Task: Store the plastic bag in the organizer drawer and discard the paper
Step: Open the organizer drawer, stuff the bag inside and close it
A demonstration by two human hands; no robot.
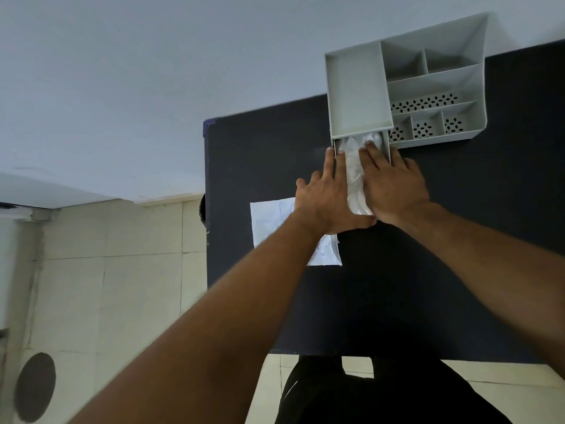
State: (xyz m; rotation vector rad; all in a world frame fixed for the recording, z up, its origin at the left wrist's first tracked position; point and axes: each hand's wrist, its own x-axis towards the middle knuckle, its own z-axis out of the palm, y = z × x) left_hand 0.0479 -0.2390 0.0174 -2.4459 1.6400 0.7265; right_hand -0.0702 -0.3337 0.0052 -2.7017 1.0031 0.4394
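At the far right of the dark table (428, 270):
Organizer: a grey organizer (434, 84) is set against the wall, its open compartments turned upward and its drawer (388, 142) pulled out toward the person, so that the cavity can be loaded from above.
Plastic bag: the plastic bag (356, 179) is laid lengthwise in the drawer, its far end tucked under the organizer's body and its near end bunched between the two wrists; it is judged to be only partly settled.
Left hand: the left hand (327, 197) is spread flat and wide; its fingertips are rested on the drawer's left wall and nothing is gripped, apparently to steady the drawer.
Right hand: the right hand (394, 191) is opened flat, palm down, and pressed on the bag, the fingers reaching into the cavity; the bag is pushed rather than pinched.
Paper: the paper (269, 224) is left flat on the table, partly hidden under the left forearm, not yet discarded.
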